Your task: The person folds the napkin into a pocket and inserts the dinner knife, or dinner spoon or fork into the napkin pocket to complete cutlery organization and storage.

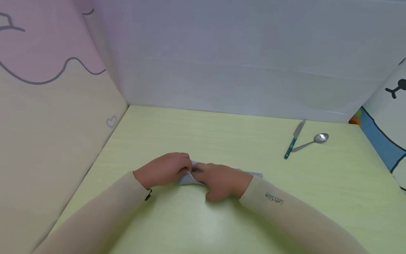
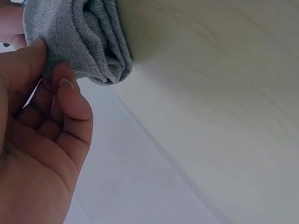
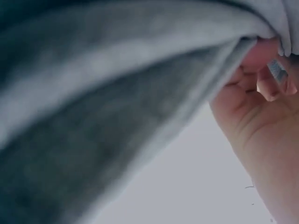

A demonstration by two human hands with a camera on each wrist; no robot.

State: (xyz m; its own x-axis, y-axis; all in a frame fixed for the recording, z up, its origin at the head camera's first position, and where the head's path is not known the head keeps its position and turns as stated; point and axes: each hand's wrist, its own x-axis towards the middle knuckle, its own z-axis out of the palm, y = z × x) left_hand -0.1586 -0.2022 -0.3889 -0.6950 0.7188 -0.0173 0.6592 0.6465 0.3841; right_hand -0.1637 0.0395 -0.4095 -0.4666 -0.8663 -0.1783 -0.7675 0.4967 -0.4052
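Note:
A grey folded cloth (image 1: 188,179) lies on the table in front of the person, mostly beneath the hands. The left hand (image 1: 168,169) pinches its left end between thumb and fingers, lifting an edge. In the left wrist view, the left hand (image 2: 51,126) is at the cloth (image 2: 91,42), whose folded layers show at one end. From above, the right hand (image 1: 223,180) covers the middle of the cloth, close beside the left. Curled fingers of the right hand (image 3: 261,102) hold the cloth's edge in the right wrist view, where blurred cloth (image 3: 107,116) fills much of the picture.
At the back right of the pale yellow table (image 1: 190,130) lie a knife (image 1: 292,143) with a green handle and a metal spoon (image 1: 320,138), the spoon's handle end by the knife. Pale walls (image 1: 238,70) enclose the table at the back and sides.

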